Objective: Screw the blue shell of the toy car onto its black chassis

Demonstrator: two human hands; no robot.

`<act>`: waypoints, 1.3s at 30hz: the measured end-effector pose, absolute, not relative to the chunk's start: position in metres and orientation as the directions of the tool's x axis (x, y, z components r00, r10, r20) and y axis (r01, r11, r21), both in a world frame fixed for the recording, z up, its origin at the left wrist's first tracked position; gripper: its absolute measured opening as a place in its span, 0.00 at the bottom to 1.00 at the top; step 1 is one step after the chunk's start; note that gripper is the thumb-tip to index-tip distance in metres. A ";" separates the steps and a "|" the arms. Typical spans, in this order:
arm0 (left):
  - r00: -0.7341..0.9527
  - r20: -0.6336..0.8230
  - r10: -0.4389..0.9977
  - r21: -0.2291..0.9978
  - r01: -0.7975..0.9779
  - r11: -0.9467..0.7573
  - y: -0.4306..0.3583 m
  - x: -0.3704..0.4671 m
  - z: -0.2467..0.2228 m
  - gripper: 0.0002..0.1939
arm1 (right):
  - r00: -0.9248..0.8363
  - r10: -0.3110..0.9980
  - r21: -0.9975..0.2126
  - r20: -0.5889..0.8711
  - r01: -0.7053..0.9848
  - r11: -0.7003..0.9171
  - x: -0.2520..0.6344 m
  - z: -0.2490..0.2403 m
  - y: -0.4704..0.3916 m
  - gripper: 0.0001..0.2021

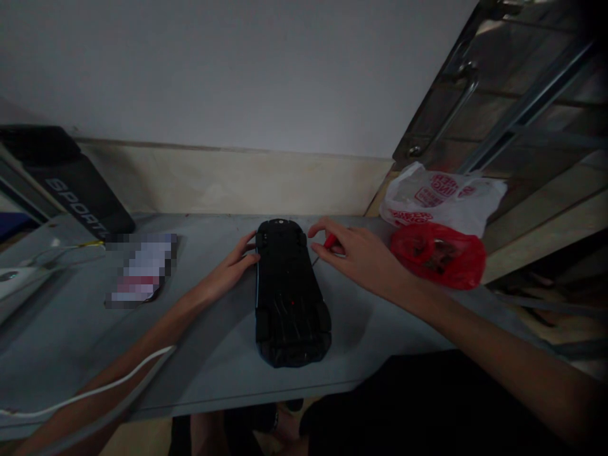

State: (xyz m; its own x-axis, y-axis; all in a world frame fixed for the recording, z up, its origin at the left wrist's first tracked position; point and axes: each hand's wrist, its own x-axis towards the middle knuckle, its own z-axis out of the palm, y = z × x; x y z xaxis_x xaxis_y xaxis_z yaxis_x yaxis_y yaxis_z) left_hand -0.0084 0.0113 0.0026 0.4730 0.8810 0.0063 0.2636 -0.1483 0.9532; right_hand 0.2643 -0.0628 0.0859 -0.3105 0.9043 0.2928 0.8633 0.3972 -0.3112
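A black toy car (289, 285) lies upside down on the grey table, its underside and wheels facing up. A small red spot shows near its lower end. My left hand (241, 258) grips the car's left side, fingers and thumb against the edge near the far wheel. To the right of the car, my right hand (349, 250) is closed around a small screwdriver (330, 241) with a red handle. Its thin shaft points down toward the car's right side. Whether the tip touches anything, I cannot tell.
A red plastic bag (439, 256) and a white printed bag (441, 193) sit at the right. On the left are a blurred-out phone-like object (142, 269), a black SPORT bottle (80, 187) and a white cable (90, 394). A wall (237, 180) stands behind the table (204, 354).
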 end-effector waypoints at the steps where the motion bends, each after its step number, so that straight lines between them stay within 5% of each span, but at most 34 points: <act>1: 0.472 0.001 0.882 0.955 0.262 -0.141 0.011 -0.009 0.002 0.39 | -0.316 0.902 -0.318 0.293 0.858 0.404 0.264 0.086 -0.063 0.12; 6: 0.465 -0.012 0.885 0.958 0.260 -0.124 0.013 -0.008 0.001 0.40 | -0.344 0.879 -0.326 0.331 0.832 0.449 0.262 0.086 -0.064 0.17; 13: 0.473 0.002 0.881 0.947 0.283 -0.153 0.011 -0.008 0.002 0.38 | -0.321 0.900 -0.299 0.294 0.864 0.405 0.265 0.083 -0.061 0.13; 22: 0.473 0.001 0.881 0.938 0.305 -0.165 0.012 -0.008 0.002 0.38 | -0.358 0.888 -0.365 0.288 0.816 0.448 0.265 0.082 -0.061 0.23; 39: 0.487 0.009 0.873 0.950 0.267 -0.159 0.013 -0.008 0.002 0.38 | -0.448 0.854 -0.380 0.264 0.765 0.519 0.274 0.089 -0.062 0.18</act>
